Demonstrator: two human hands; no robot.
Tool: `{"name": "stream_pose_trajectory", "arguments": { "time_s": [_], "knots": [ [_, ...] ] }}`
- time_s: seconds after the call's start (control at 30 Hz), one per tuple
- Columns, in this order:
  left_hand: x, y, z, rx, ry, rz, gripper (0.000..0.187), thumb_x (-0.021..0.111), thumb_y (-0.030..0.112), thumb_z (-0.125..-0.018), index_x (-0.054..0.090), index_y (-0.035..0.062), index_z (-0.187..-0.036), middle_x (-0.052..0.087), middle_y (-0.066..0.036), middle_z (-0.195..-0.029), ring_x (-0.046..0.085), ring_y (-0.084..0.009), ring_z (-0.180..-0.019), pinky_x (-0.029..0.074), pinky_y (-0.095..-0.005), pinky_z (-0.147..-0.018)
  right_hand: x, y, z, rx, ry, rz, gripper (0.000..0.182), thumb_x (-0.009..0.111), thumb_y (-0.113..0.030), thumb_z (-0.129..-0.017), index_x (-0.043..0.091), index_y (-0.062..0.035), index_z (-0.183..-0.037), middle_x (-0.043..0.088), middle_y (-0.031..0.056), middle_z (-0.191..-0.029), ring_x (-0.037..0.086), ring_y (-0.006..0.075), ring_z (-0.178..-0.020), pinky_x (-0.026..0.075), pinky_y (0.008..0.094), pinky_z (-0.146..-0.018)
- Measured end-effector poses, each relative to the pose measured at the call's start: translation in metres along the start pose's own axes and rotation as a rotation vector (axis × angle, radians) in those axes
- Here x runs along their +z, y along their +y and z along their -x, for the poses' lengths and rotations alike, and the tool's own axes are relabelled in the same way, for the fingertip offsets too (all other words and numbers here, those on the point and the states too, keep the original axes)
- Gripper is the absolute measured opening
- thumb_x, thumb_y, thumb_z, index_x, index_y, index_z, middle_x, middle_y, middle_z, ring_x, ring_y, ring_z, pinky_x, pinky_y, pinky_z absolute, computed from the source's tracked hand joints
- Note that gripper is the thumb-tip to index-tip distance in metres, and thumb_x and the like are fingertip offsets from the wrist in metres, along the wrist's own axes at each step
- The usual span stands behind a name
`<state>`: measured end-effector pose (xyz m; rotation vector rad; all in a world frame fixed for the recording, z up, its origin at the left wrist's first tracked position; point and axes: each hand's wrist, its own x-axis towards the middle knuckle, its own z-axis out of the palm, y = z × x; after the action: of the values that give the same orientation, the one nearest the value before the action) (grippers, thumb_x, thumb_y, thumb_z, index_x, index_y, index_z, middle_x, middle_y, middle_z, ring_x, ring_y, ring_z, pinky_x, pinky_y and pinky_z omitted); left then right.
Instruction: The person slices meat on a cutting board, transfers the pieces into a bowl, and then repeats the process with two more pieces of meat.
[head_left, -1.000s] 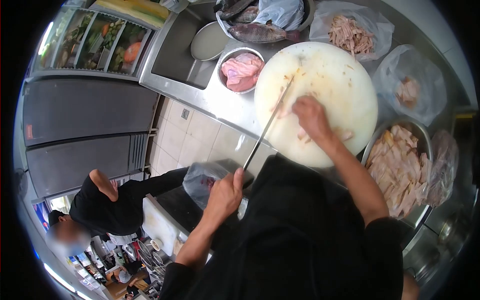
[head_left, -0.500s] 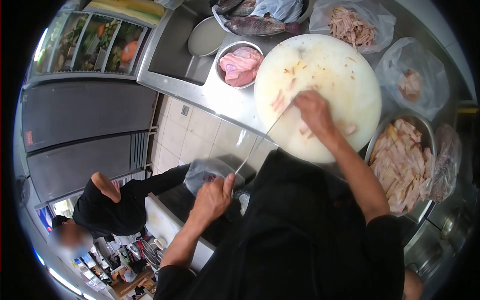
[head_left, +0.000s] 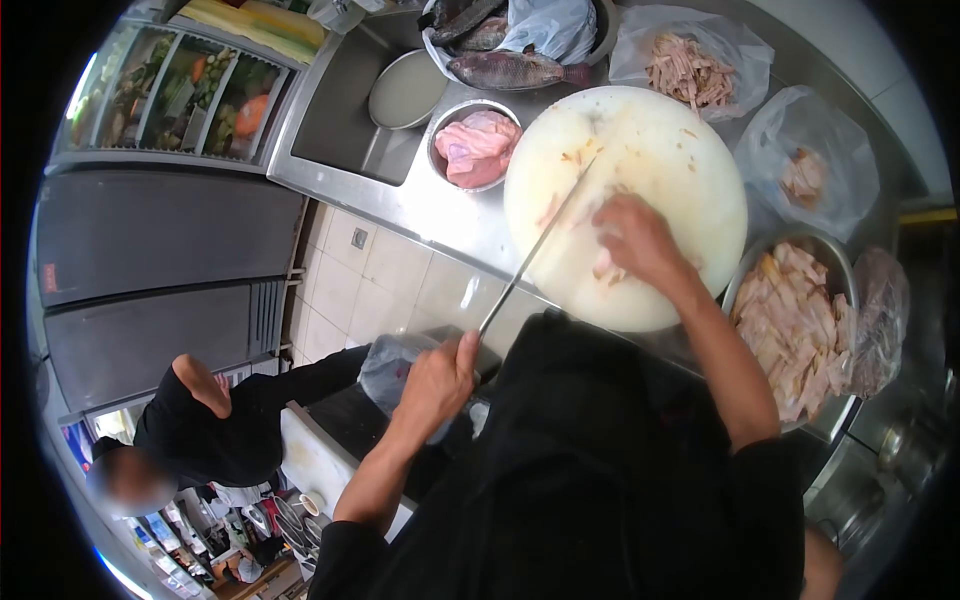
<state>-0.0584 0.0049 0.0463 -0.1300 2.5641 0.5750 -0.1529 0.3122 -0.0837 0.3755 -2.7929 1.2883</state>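
My left hand point(head_left: 440, 378), low at the board's near left side, grips the handle of a long, narrow-bladed knife point(head_left: 535, 250). The blade slants up across the left part of a round white cutting board point(head_left: 690, 165), its tip over the board's upper half. Over the middle of the board is my right hand point(head_left: 635, 238), fingers bent and apart, somewhat blurred. Close under its thumb lie small pale strips of meat point(head_left: 606, 268). More scraps are scattered over the board.
A steel bowl holds cut meat strips point(head_left: 795, 325) on the right. Bags of strips point(head_left: 690, 72) and pieces point(head_left: 803, 178) lie beyond. Raw meat point(head_left: 478, 148) fills a bowl beside the sink point(head_left: 335, 120); whole fish point(head_left: 515, 70) lie behind. Another person point(head_left: 215, 430) stands left.
My right hand has let go of the blade's tip end and opened over the meat. The knife has swung further over the board, its tip away from me. The view has shifted slightly.
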Motion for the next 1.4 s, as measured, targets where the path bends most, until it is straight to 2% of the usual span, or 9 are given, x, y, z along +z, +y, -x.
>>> {"name": "stream_pose_trajectory", "arguments": {
  "time_s": [0.13, 0.33, 0.53, 0.63, 0.73, 0.83, 1.13, 1.3, 1.4],
  "knots": [
    [0.005, -0.008, 0.014, -0.043, -0.085, -0.014, 0.062, 0.044, 0.045, -0.108, 0.067, -0.007, -0.084, 0.064, -0.038, -0.085, 0.062, -0.0573, -0.09, 0.048, -0.0604, -0.082, -0.02, -0.005, 0.01, -0.053, -0.181, 0.149, 0.029, 0.075, -0.006, -0.069, 0.075, -0.0051, -0.098, 0.069, 0.0092, -0.1, 0.061, 0.032, -0.109, 0.051, 0.0451, -0.089],
    [0.01, -0.012, 0.015, -0.044, -0.095, -0.016, 0.062, 0.044, 0.046, -0.108, 0.068, -0.0068, -0.086, 0.065, -0.037, -0.086, 0.063, -0.0557, -0.091, 0.049, -0.0586, -0.083, -0.02, -0.007, -0.003, -0.001, -0.397, 0.379, 0.024, 0.073, -0.005, -0.07, 0.077, -0.0084, -0.093, 0.072, 0.0099, -0.102, 0.063, 0.0311, -0.104, 0.05, 0.0413, -0.083],
    [0.011, -0.019, 0.015, -0.085, -0.074, 0.042, 0.062, 0.044, 0.046, -0.108, 0.068, -0.0073, -0.087, 0.066, -0.037, -0.089, 0.063, -0.0555, -0.094, 0.049, -0.0575, -0.085, -0.026, -0.011, -0.03, 0.138, -0.58, -0.07, 0.019, 0.072, -0.003, -0.074, 0.075, -0.0047, -0.092, 0.071, 0.0131, -0.101, 0.064, 0.0332, -0.099, 0.05, 0.0429, -0.092],
    [0.012, -0.015, 0.016, -0.095, -0.071, 0.041, 0.062, 0.044, 0.047, -0.108, 0.068, -0.0074, -0.087, 0.065, -0.037, -0.089, 0.063, -0.0556, -0.094, 0.049, -0.0576, -0.086, -0.009, -0.008, -0.032, -0.101, -0.419, -0.005, 0.018, 0.073, -0.002, -0.075, 0.074, -0.0024, -0.093, 0.07, 0.014, -0.102, 0.064, 0.034, -0.102, 0.051, 0.0422, -0.094],
    [0.014, -0.015, 0.016, -0.088, -0.055, 0.046, 0.062, 0.044, 0.046, -0.108, 0.068, -0.0074, -0.087, 0.065, -0.037, -0.089, 0.062, -0.0562, -0.094, 0.049, -0.058, -0.086, 0.004, -0.006, -0.023, -0.145, -0.082, 0.041, 0.02, 0.076, -0.002, -0.074, 0.073, -0.0025, -0.094, 0.068, 0.0139, -0.104, 0.064, 0.0344, -0.104, 0.051, 0.0408, -0.093],
    [0.014, -0.009, 0.022, -0.109, -0.07, 0.054, 0.061, 0.044, 0.046, -0.108, 0.067, -0.007, -0.087, 0.065, -0.038, -0.087, 0.062, -0.0569, -0.093, 0.049, -0.0589, -0.085, 0.004, -0.015, -0.012, -0.128, 0.051, 0.006, 0.02, 0.077, -0.001, -0.073, 0.072, -0.0021, -0.092, 0.067, 0.0119, -0.106, 0.064, 0.0328, -0.106, 0.053, 0.0402, -0.093],
    [0.025, -0.006, 0.04, -0.144, -0.08, 0.072, 0.059, 0.044, 0.043, -0.108, 0.064, -0.0062, -0.084, 0.063, -0.039, -0.083, 0.061, -0.0581, -0.089, 0.048, -0.0606, -0.08, 0.027, -0.005, 0.0, -0.281, 0.135, 0.045, 0.011, 0.072, 0.001, -0.078, 0.072, -0.0008, -0.088, 0.07, 0.0113, -0.095, 0.068, 0.0304, -0.095, 0.058, 0.0383, -0.082],
    [0.02, 0.001, 0.056, -0.111, -0.075, 0.067, 0.058, 0.043, 0.043, -0.109, 0.064, -0.0061, -0.085, 0.063, -0.039, -0.082, 0.062, -0.058, -0.086, 0.05, -0.0605, -0.078, 0.034, -0.01, 0.002, -0.248, 0.172, 0.079, 0.009, 0.071, 0.002, -0.077, 0.071, 0.0, -0.086, 0.071, 0.0123, -0.096, 0.068, 0.03, -0.095, 0.058, 0.0384, -0.08],
    [0.024, -0.002, 0.067, -0.198, -0.094, -0.072, 0.058, 0.043, 0.042, -0.109, 0.064, -0.0057, -0.083, 0.063, -0.037, -0.08, 0.062, -0.0576, -0.082, 0.05, -0.0609, -0.076, 0.037, -0.008, 0.003, -0.264, 0.226, 0.037, 0.009, 0.07, 0.003, -0.077, 0.071, 0.0007, -0.086, 0.071, 0.0127, -0.096, 0.068, 0.0303, -0.095, 0.058, 0.0387, -0.08]
  ]
}}
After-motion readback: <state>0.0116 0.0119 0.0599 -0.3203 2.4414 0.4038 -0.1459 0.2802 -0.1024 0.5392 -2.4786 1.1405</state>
